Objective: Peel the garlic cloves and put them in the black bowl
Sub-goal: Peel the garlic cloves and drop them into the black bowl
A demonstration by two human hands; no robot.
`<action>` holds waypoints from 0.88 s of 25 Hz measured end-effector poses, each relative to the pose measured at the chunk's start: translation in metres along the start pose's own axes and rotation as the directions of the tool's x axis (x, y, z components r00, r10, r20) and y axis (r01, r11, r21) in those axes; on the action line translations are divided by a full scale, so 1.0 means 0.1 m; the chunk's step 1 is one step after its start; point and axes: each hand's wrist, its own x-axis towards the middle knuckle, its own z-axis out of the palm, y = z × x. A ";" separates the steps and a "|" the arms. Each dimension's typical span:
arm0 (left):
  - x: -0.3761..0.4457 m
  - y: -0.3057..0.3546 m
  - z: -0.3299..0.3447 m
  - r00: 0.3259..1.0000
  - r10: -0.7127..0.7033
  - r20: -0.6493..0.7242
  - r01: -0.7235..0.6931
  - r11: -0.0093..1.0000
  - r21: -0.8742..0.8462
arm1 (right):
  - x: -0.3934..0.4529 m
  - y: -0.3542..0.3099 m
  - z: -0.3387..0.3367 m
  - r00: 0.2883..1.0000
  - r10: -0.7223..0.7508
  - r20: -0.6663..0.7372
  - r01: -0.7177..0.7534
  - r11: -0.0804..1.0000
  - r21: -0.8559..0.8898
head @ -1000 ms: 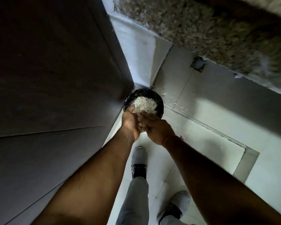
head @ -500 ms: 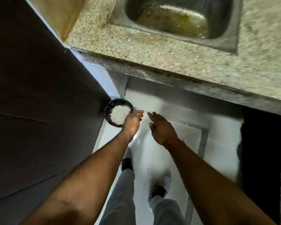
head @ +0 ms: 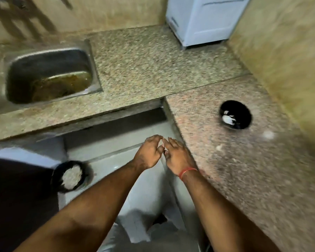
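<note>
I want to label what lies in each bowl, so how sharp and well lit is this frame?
Head view: motion blur smears the whole frame; the black bowl on the counter shows only vague white shapes; the container on the floor sits in dim light, its pale contents streaked; wide-angle distortion bends the counter edges.

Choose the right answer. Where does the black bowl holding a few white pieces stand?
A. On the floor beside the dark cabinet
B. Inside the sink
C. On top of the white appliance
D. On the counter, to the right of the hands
D: the black bowl with a few white pieces sits on the granite counter, right of both hands, while the round container on the floor holds a heap of pale scraps.
</note>
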 end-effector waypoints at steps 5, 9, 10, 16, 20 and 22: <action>0.42 1.01 0.55 0.964 0.235 0.127 -0.242 0.969 0.047 | -0.48 0.96 -0.44 0.978 0.163 -0.128 -0.153 0.985 0.085; 0.68 1.40 0.93 0.923 0.274 0.269 -0.318 0.939 0.134 | -0.76 1.55 -0.63 0.917 0.380 -0.120 -0.363 0.921 0.139; 0.75 1.43 1.02 0.913 0.268 0.306 -0.328 0.931 0.163 | -0.79 1.67 -0.64 0.891 0.436 -0.128 -0.420 0.898 0.132; 1.08 1.64 1.27 0.904 0.114 0.413 -0.246 0.928 0.281 | -0.75 2.11 -0.68 0.820 0.553 -0.147 -0.540 0.833 0.121; 1.17 1.71 1.26 0.888 0.114 0.446 -0.272 0.912 0.307 | -0.66 2.15 -0.68 0.782 0.614 -0.107 -0.593 0.786 0.173; 1.25 1.68 1.25 0.892 0.103 0.440 -0.262 0.910 0.320 | -0.60 2.16 -0.76 0.770 0.626 -0.124 -0.584 0.769 0.259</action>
